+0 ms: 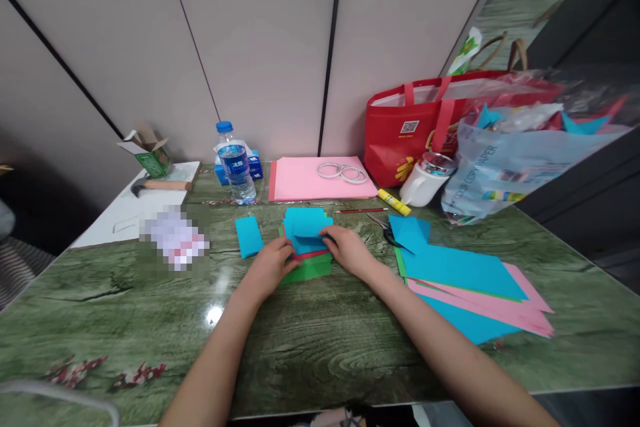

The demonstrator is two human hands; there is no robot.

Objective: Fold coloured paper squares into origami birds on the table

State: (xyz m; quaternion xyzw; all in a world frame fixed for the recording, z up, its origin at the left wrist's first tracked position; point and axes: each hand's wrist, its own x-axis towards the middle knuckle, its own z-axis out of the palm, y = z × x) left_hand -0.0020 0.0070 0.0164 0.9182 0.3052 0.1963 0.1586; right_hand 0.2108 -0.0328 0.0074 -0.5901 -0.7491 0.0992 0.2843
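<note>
A small pile of cut paper (313, 270), in blue, red and green layers, lies on the table before me. Against its left edge rests my left hand (270, 267), the fingers apart and curved, fingertips touching the sheets. My right hand (347, 250) pinches the right side of a blue paper piece (310, 225) on top, which looks slightly lifted. Just left of the pile is a separate blue paper rectangle (249, 236). Black-handled scissors (387, 232) lie to the right, partly under another blue piece (413, 232). A pencil (361, 211) lies behind my right hand.
Larger coloured sheets (465, 273) spread at right. Behind stand a water bottle (237, 167), pink paper (295, 180) with tape rolls (329, 170), a glue stick (394, 202), a white mug (423, 187), a red bag (390, 140) and a plastic bag (480, 173). A hammer (165, 185) lies left.
</note>
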